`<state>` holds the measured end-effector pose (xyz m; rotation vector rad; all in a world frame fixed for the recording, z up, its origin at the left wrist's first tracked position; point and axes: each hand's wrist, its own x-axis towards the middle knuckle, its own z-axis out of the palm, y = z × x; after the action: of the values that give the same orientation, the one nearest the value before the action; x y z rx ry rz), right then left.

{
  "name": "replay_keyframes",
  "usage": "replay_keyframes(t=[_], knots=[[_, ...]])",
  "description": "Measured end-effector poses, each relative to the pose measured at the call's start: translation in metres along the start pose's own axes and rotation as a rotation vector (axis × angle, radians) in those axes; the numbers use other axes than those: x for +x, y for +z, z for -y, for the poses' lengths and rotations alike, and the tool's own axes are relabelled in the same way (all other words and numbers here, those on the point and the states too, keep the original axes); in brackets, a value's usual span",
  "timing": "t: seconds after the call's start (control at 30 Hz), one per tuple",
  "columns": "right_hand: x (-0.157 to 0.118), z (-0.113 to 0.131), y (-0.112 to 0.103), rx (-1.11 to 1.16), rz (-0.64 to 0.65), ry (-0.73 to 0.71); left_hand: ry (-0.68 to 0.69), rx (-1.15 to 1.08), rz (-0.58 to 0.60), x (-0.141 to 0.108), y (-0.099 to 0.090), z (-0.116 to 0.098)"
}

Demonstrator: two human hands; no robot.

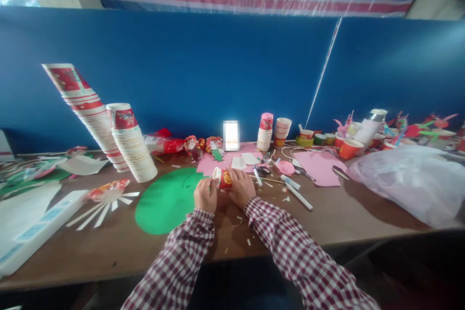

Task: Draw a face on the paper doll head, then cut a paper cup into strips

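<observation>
Just right of the green sheet (163, 206), I have the red paper cup (223, 179) on its side between both hands. My left hand (205, 195) pinches near its white rim (216, 173), thumb and fingers together; my right hand (241, 189) wraps the other end. From my remote view, the step in hand looks like working at the rim, and the next move calls for a light, steady hold. The cup's yellow print and the blue panels on the long white box (43, 236) left of the green sheet stay unreadable.
</observation>
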<state>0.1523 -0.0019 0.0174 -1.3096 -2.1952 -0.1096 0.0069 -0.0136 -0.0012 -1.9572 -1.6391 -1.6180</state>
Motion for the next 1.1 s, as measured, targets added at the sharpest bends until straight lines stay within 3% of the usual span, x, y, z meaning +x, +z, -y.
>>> replay_keyframes(t=[0.27, 0.7, 0.97, 1.1], knots=[[-0.0004, -0.0029, 0.0011, -0.020, -0.022, 0.010, -0.131, -0.031, 0.013, -0.0013, 0.0013, 0.0031], [0.0005, -0.0003, 0.0030, 0.004, -0.050, -0.019, 0.152, 0.087, 0.009, -0.0010, -0.0038, -0.0019], [0.0009, 0.0010, 0.0042, 0.006, 0.003, -0.013, 0.192, 0.129, -0.036, -0.0005, -0.0002, 0.0028], [0.0007, 0.0014, 0.0007, -0.013, 0.024, -0.016, 0.148, 0.104, -0.024, -0.0015, 0.0016, 0.0047]])
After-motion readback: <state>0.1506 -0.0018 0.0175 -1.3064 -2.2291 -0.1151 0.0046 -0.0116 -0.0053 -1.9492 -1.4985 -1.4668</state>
